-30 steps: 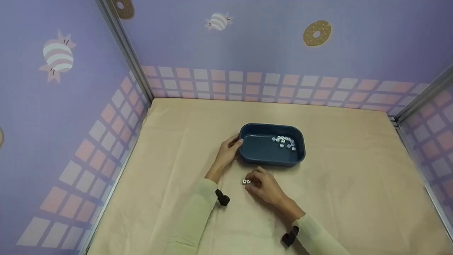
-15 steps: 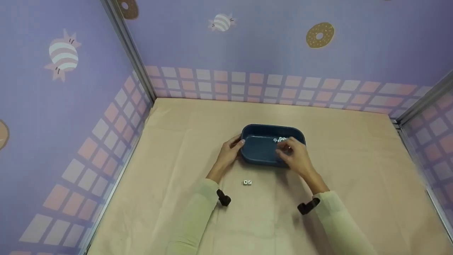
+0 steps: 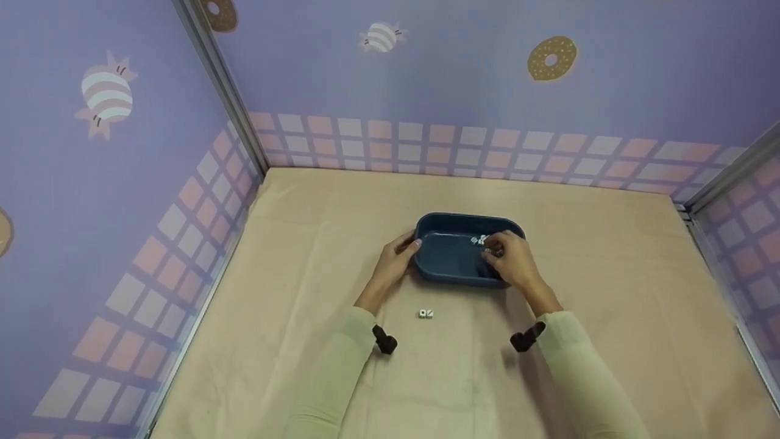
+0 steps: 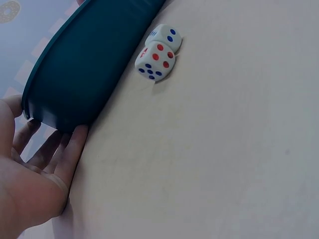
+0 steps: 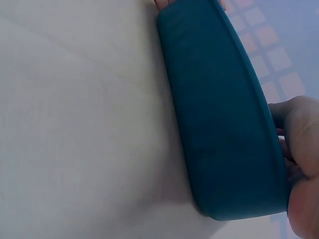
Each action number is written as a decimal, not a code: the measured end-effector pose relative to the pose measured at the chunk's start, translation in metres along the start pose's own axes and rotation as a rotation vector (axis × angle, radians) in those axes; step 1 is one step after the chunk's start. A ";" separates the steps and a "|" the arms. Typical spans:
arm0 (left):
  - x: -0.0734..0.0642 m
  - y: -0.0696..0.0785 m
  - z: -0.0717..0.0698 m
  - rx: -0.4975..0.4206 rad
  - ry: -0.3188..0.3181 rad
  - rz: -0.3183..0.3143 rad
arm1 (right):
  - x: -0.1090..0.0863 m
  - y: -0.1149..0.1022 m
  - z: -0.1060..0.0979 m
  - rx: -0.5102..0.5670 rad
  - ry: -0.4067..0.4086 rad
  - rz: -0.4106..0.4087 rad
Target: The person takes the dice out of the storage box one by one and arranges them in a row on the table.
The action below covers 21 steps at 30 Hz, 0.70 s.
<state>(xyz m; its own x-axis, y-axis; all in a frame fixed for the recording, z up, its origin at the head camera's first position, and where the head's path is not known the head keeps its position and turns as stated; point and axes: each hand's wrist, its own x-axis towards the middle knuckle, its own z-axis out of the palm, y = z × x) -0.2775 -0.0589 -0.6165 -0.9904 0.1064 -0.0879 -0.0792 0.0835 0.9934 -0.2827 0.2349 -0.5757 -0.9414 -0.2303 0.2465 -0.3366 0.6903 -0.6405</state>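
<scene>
A dark blue rectangular dish [image 3: 451, 281] with rounded corners sits on the cloth-covered table. My left hand [image 3: 393, 263] holds its left end, thumb at the rim and fingers against the outer wall, as the left wrist view also shows. My right hand [image 3: 513, 259] reaches over the near right rim with bent fingers. Its thumb and fingertips are around a small white die; I cannot tell whether they pinch it. More white dice [image 3: 475, 241] lie in the dish, partly hidden by this hand. Two dice [image 3: 426, 313] stand side by side on the cloth before the dish.
Beige cloth [image 3: 341, 207] covers the table. A purple back wall [image 3: 451, 73] with printed sweets and checks stands behind it, with side walls at left and right. Each wrist bears a black mount [image 3: 528, 337].
My right hand has left the two dice on the cloth, moved right and away into the dish, and lowered among the dice there. The left hand stays on the dish.
</scene>
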 end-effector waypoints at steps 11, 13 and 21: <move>0.000 0.001 0.001 -0.028 -0.007 0.003 | 0.003 -0.001 0.001 -0.061 -0.042 0.024; 0.000 0.001 0.001 -0.024 -0.004 0.007 | 0.004 -0.002 0.002 -0.062 -0.052 0.026; 0.000 0.001 0.001 -0.018 -0.006 -0.006 | 0.005 -0.003 0.003 -0.106 -0.103 0.074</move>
<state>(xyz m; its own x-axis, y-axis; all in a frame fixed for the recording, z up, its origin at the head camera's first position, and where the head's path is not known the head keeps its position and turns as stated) -0.2778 -0.0573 -0.6153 -0.9892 0.1116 -0.0946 -0.0876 0.0666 0.9939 -0.2862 0.2298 -0.5745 -0.9628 -0.2413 0.1220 -0.2669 0.7756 -0.5721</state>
